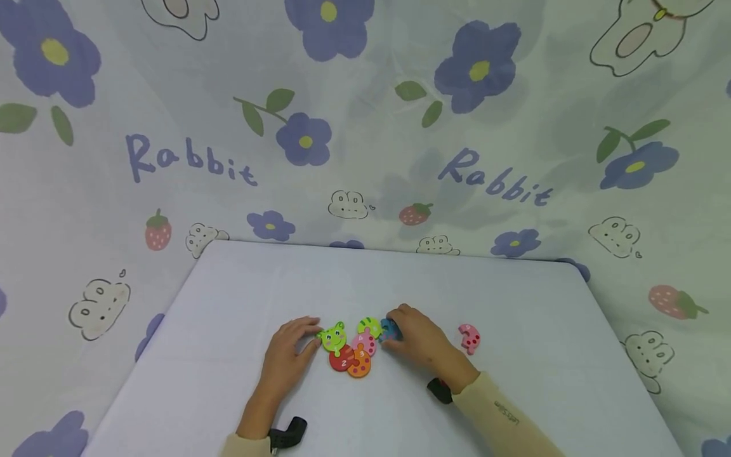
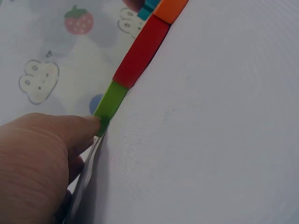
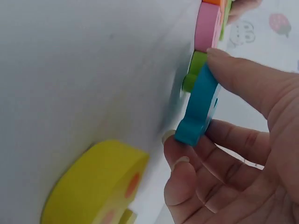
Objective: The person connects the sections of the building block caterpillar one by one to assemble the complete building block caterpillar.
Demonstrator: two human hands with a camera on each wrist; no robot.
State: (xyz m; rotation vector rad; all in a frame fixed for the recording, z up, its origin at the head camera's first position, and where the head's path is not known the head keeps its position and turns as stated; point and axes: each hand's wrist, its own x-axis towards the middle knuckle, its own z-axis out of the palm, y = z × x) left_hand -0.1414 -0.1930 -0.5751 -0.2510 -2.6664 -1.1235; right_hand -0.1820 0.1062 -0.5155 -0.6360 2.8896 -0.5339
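A row of wooden caterpillar puzzle pieces lies joined on the table. It runs from a green smiling head piece through a red piece, an orange piece and a pink piece to a striped green piece. My left hand holds the head piece at its left edge with thumb and fingers. My right hand pinches a blue puzzle piece, tilted, at the end of the striped green piece. Whether those two interlock, I cannot tell.
A loose pink piece lies to the right of my right hand. In the right wrist view a yellow piece with orange dots lies near that hand. The white table ends at a patterned cloth backdrop.
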